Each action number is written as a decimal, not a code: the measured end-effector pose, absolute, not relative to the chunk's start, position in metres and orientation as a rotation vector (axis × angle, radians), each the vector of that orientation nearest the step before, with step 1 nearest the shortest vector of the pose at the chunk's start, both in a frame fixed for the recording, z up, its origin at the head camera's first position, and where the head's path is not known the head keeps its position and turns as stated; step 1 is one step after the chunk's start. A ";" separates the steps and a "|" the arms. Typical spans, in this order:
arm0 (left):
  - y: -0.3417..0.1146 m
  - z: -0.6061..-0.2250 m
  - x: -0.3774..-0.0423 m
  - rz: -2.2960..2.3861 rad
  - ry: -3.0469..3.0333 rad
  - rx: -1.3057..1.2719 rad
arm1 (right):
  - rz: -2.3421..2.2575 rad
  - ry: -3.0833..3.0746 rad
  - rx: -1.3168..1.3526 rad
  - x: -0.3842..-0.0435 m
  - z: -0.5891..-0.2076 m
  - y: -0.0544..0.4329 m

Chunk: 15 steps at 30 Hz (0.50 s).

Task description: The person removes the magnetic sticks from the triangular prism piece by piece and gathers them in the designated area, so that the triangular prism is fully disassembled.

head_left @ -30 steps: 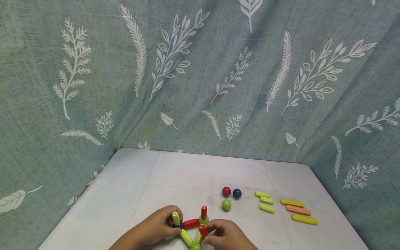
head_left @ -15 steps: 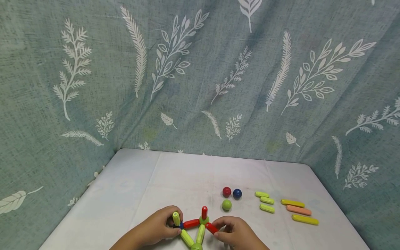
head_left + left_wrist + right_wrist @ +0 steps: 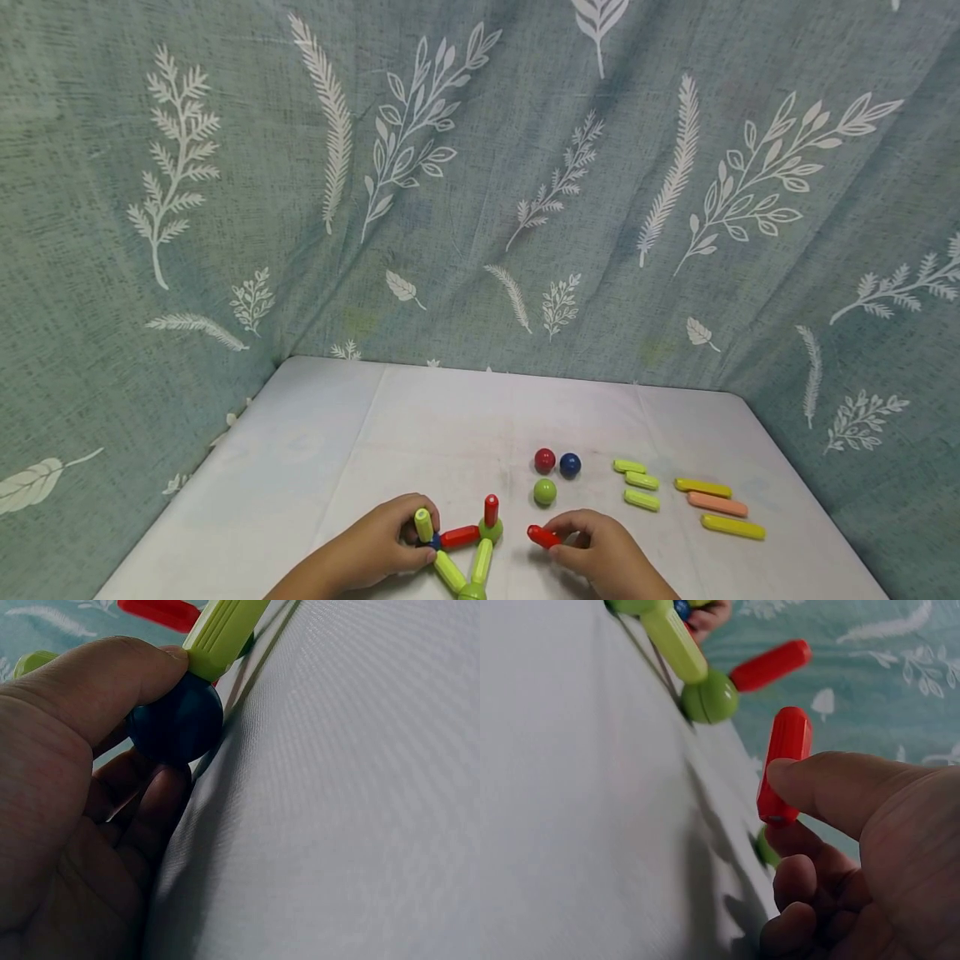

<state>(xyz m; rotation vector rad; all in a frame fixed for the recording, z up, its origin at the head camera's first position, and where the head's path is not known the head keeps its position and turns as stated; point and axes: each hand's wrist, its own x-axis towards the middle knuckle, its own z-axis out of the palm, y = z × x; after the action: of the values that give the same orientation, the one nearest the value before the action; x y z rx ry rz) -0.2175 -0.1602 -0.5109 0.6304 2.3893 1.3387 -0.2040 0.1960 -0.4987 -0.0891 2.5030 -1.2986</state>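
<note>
Nearest the viewer, the near green ball (image 3: pixel 472 592) of a triangular frame is cut off by the lower edge of the head view. Two lime side rods (image 3: pixel 449 572) diverge from it: one runs to the blue joint ball (image 3: pixel 431 543), the other to the green joint ball (image 3: pixel 490 530). The left hand (image 3: pixel 390 535) pinches the blue joint ball between thumb and fingers. The right hand (image 3: pixel 603 554) pinches the loose red rod (image 3: pixel 543 536) between thumb and fingers, tilted, apart from the frame and to its right.

The red crossbar (image 3: pixel 459 537) links the two joint balls. A lime post (image 3: pixel 423 525) stands on the blue one; a red post (image 3: pixel 491 511) stands on the green one.

Farther back on the white-covered desk (image 3: pixel 315 433) lie a spare green ball (image 3: pixel 545 492), then a spare blue ball (image 3: pixel 570 465) and a red ball (image 3: pixel 545 460) side by side. To their right are three short lime rods (image 3: pixel 641 500), then two yellow rods (image 3: pixel 732 527) with an orange rod (image 3: pixel 717 504) between them. Leaf-patterned fabric (image 3: pixel 465 308) hangs behind the desk.
</note>
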 end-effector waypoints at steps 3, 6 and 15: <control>-0.160 -0.511 -0.218 1.323 2.397 0.624 | -1.278 2.530 -0.059 -0.205 -0.498 0.203; -0.159 -0.511 -0.218 1.321 2.394 0.624 | -1.248 2.567 -0.026 -0.205 -0.498 0.211; -0.159 -0.511 -0.219 1.310 2.407 0.638 | -1.110 2.690 0.136 -0.212 -0.501 0.234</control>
<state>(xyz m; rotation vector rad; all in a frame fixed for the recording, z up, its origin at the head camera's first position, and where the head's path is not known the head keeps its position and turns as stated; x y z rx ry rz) -0.2186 -0.1591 -0.5114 0.6379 2.4073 1.3095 -0.2121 0.2343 -0.5011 0.1356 2.6903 -1.1099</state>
